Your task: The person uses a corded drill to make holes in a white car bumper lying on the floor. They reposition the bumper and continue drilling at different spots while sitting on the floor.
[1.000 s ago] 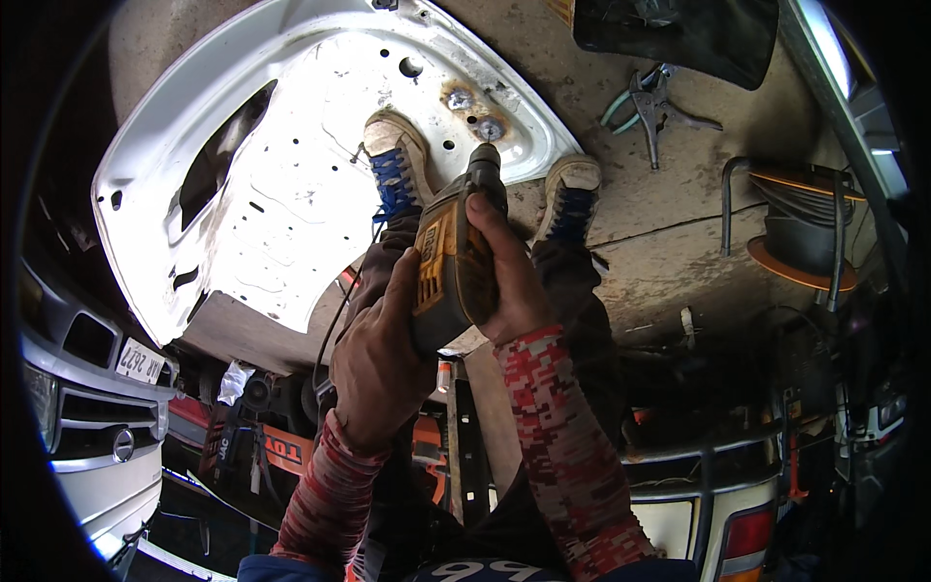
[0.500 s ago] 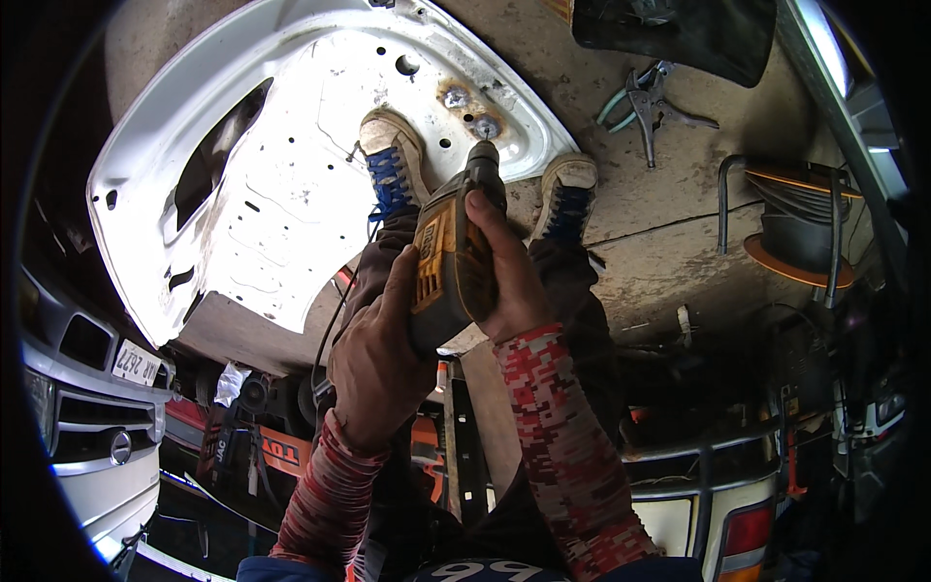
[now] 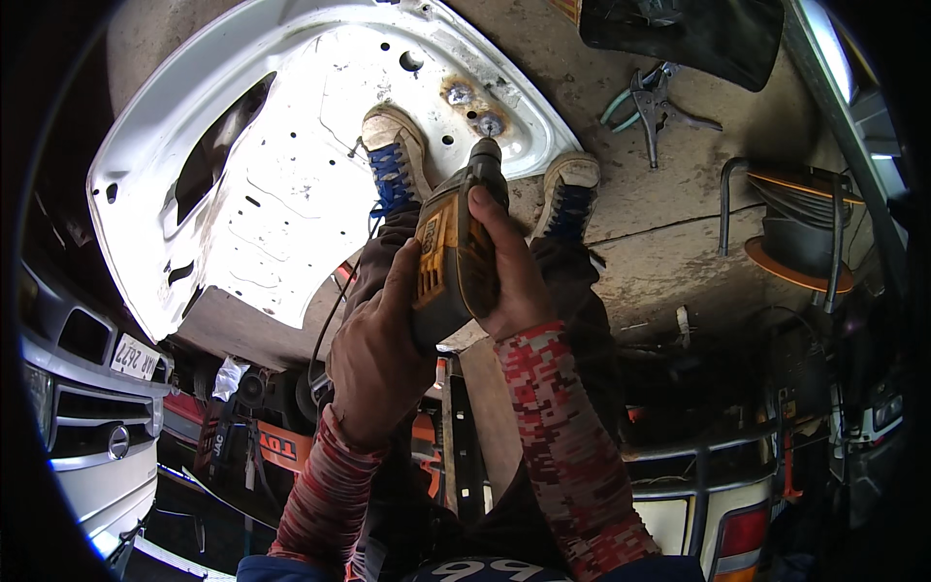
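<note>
White panel, drill contact unclear

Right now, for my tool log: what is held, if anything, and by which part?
A yellow-and-black, elongated power drill: the left grip is on the left side of its rear, the right grip on the right side of its body.

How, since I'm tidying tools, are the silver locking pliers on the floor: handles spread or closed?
Spread: the locking pliers show two metal handles angled well apart, one pointing down the picture, the other right.
</note>
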Available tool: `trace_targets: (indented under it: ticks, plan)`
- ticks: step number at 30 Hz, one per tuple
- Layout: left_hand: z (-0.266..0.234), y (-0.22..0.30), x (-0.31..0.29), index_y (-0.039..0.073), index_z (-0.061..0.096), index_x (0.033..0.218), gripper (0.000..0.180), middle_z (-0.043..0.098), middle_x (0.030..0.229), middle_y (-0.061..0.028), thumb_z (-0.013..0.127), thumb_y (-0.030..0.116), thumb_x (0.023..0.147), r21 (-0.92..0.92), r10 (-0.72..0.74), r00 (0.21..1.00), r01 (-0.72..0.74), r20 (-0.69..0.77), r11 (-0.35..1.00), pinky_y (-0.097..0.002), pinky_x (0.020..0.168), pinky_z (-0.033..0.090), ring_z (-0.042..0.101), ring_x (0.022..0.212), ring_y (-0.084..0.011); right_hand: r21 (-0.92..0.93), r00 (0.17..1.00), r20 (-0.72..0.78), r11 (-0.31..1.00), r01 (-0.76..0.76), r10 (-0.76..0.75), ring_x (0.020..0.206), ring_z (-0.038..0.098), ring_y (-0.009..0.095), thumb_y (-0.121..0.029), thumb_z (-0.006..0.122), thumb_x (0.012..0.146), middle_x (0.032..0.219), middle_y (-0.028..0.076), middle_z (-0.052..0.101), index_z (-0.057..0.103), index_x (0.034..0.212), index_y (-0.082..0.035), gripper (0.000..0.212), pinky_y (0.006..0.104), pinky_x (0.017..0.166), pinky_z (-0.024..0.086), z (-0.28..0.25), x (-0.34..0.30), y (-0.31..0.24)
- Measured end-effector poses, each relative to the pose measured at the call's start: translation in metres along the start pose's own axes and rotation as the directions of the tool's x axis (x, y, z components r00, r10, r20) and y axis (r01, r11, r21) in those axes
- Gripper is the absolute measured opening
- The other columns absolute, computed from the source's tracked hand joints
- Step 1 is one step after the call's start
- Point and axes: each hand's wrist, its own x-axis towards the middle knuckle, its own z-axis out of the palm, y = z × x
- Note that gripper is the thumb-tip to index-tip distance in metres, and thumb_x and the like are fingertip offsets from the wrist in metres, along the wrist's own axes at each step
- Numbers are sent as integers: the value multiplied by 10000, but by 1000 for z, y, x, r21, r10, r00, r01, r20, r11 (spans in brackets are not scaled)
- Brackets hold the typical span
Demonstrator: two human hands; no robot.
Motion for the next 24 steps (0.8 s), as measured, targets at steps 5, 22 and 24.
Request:
trace_targets:
  ticks: [5,22,24]
  plan:
    - [1,1,1,58,479,1650,878,768,1243,-314,836,65,847,-8,-3,1000,3,-25,1000,-517,910,651,764,1132,-492,-97,996,-35,992,78,-82,924,755,184,-200,838,980,1081,69,739,662,1270,-36,377,346,821,646,5,-1,2]
    - [6,5,-1,70,525,1639,843,757,943,-236,809,45,846,8,-6,997,7,-83,1000,-506,751,588,777,854,-416,-55,1000,-16,998,6,-7,886,762,200,-163,804,973,1047,92,732,659,1248,3,352,349,792,663,1,1,-2]
    - [6,5,-1,71,526,1638,845,759,943,-232,812,49,843,0,-12,997,12,-78,1000,-504,752,589,777,854,-414,-50,1000,-19,999,9,-10,883,763,200,-165,802,974,1045,93,733,659,1245,5,351,348,790,663,1,1,-1]
